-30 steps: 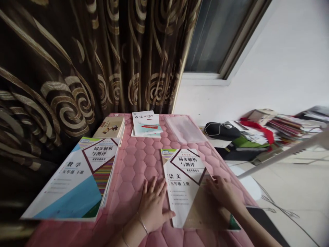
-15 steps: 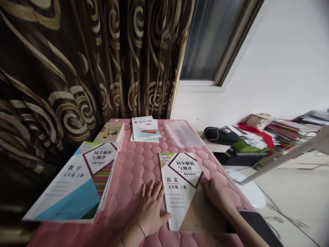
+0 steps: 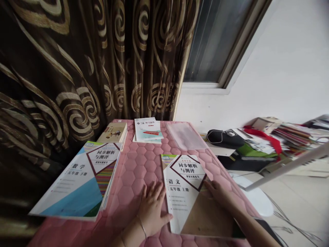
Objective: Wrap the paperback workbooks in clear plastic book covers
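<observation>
A workbook (image 3: pixel 189 195) with a white and brown cover and Chinese print lies flat on the pink quilted surface in front of me. My left hand (image 3: pixel 153 209) rests palm down at its left side, fingers spread on the quilting and thumb at the book's edge. On the right part of the cover lies my right hand (image 3: pixel 221 195), its fingers stretched out over the brown area. Farther left, another workbook (image 3: pixel 74 185), white and blue, tops a stack. Behind that stack sits a tan book (image 3: pixel 111 133) on a small pile.
Thin white booklets (image 3: pixel 147 129) and a translucent plastic folder (image 3: pixel 186 136) lie at the far end. A dark flat object (image 3: pixel 266 228) shows partly under my right forearm. Patterned curtains (image 3: pixel 123 61) hang at the left. Papers and a black case (image 3: pixel 224 137) fill the right side.
The view has shifted slightly, moving the scene a little to the right. My right hand's fingers now lie flatter on the cover. The left hand keeps its place beside the workbook.
</observation>
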Motion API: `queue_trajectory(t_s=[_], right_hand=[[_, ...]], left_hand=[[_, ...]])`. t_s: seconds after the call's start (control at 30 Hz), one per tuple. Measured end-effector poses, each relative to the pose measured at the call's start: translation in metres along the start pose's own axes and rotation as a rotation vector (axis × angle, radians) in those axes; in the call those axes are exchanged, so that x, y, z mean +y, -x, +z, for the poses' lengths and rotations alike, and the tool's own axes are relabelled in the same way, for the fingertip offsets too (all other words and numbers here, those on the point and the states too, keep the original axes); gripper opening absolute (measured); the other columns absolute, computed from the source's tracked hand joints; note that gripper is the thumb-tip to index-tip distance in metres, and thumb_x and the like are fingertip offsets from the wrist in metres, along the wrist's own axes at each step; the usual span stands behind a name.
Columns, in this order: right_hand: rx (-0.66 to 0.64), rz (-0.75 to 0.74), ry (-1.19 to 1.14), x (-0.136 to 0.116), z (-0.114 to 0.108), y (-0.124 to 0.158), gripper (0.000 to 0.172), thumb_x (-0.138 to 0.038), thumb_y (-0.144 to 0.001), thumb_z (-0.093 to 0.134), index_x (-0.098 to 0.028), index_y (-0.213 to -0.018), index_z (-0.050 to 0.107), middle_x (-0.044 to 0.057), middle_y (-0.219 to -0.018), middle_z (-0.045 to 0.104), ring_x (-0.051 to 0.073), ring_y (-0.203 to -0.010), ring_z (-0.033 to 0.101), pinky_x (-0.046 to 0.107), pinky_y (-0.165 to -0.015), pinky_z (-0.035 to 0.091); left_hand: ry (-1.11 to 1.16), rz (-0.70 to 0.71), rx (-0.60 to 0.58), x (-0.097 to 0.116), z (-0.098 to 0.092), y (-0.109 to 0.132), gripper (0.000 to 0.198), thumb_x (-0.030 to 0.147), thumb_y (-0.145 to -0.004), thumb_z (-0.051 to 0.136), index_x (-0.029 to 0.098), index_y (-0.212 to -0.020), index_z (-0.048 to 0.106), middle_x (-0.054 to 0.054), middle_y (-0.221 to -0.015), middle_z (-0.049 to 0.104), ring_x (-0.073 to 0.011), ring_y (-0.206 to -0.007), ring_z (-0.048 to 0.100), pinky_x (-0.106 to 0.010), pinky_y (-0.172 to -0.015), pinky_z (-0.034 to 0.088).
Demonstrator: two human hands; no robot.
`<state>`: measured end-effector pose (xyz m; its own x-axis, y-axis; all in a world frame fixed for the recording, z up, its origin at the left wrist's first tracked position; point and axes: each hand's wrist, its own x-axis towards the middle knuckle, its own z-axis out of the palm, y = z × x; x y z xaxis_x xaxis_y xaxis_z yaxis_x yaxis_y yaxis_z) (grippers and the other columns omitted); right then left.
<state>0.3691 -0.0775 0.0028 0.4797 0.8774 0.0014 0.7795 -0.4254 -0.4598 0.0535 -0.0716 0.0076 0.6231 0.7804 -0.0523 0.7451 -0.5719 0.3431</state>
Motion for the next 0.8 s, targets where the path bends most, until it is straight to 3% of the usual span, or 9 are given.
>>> queue_trajectory(t_s=[0.1, 0.2, 0.3, 0.4, 0.47, 0.6, 0.7, 0.8], right_hand=[[-0.118, 0.053, -0.023, -0.006, -0.01, 0.004, 0.03, -0.043, -0.084, 0.044, -0.027, -0.059, 0.048, 0.006, -0.063, 0.064, 0.026, -0.07, 0.066, 0.038, -0.069, 0.051], [-0.124, 0.061, -0.02, -0.012, -0.019, 0.013, 0.03, -0.043, -0.084, 0.045, -0.027, -0.06, 0.049, 0.008, -0.068, 0.067, 0.027, -0.075, 0.068, 0.037, -0.069, 0.051], [-0.097, 0.091, -0.022, -0.013, -0.02, 0.019, 0.03, -0.044, -0.084, 0.045, -0.027, -0.06, 0.051, 0.009, -0.068, 0.067, 0.029, -0.075, 0.069, 0.038, -0.067, 0.05], [-0.071, 0.11, -0.078, -0.007, -0.012, 0.023, 0.029, -0.042, -0.082, 0.046, -0.028, -0.056, 0.048, 0.009, -0.064, 0.066, 0.03, -0.076, 0.069, 0.038, -0.068, 0.051], [-0.049, 0.125, -0.115, 0.002, -0.005, 0.026, 0.03, -0.042, -0.079, 0.045, -0.028, -0.053, 0.044, 0.009, -0.061, 0.065, 0.031, -0.076, 0.069, 0.039, -0.07, 0.052], [-0.079, 0.133, -0.217, 0.025, 0.005, 0.043, 0.035, -0.053, -0.074, 0.037, -0.028, -0.052, 0.048, 0.012, -0.063, 0.067, 0.033, -0.075, 0.07, 0.04, -0.072, 0.053], [-0.156, 0.112, -0.284, 0.038, 0.007, 0.067, 0.044, -0.062, -0.071, 0.033, -0.028, -0.054, 0.055, 0.012, -0.069, 0.071, 0.032, -0.075, 0.071, 0.039, -0.071, 0.056], [-0.193, 0.044, -0.306, 0.037, 0.008, 0.097, 0.039, -0.066, -0.061, 0.049, -0.032, -0.069, 0.067, 0.009, -0.076, 0.074, 0.033, -0.087, 0.071, 0.038, -0.074, 0.059]], left_hand=[[-0.052, -0.236, 0.113, -0.005, -0.022, -0.001, 0.054, 0.041, -0.091, 0.043, 0.025, -0.142, 0.046, -0.004, -0.155, 0.033, -0.03, -0.141, 0.032, -0.049, -0.115, 0.031], [-0.21, -0.555, 0.237, -0.022, -0.047, -0.003, 0.049, 0.022, -0.094, 0.028, 0.012, -0.136, 0.053, -0.017, -0.147, 0.044, -0.033, -0.132, 0.044, -0.048, -0.106, 0.041], [-0.278, -0.813, 0.239, -0.045, -0.059, -0.008, 0.053, 0.007, -0.09, 0.024, 0.005, -0.137, 0.049, -0.025, -0.134, 0.054, -0.0345, -0.119, 0.055, -0.045, -0.09, 0.05], [-0.253, -0.964, 0.23, -0.063, -0.061, -0.014, 0.053, 0.003, -0.088, 0.024, 0.005, -0.133, 0.052, -0.026, -0.119, 0.062, -0.0314, -0.107, 0.061, -0.037, -0.076, 0.053], [-0.231, -0.989, 0.222, -0.068, -0.062, -0.017, 0.047, 0.005, -0.089, 0.026, 0.004, -0.123, 0.059, -0.025, -0.113, 0.064, -0.0296, -0.104, 0.063, -0.035, -0.075, 0.051], [-0.173, -0.857, 0.228, -0.067, -0.078, -0.024, 0.04, 0.006, -0.088, 0.032, 0.01, -0.1, 0.07, -0.017, -0.105, 0.069, -0.0244, -0.102, 0.065, -0.031, -0.082, 0.049], [-0.176, -0.826, 0.314, -0.057, -0.102, -0.038, 0.04, 0.005, -0.089, 0.03, 0.008, -0.099, 0.068, -0.017, -0.106, 0.068, -0.0262, -0.102, 0.064, -0.034, -0.082, 0.049], [-0.184, -0.765, 0.403, -0.043, -0.13, -0.066, 0.04, 0.007, -0.092, 0.027, 0.005, -0.109, 0.063, -0.018, -0.108, 0.067, -0.0256, -0.102, 0.064, -0.035, -0.082, 0.047]])
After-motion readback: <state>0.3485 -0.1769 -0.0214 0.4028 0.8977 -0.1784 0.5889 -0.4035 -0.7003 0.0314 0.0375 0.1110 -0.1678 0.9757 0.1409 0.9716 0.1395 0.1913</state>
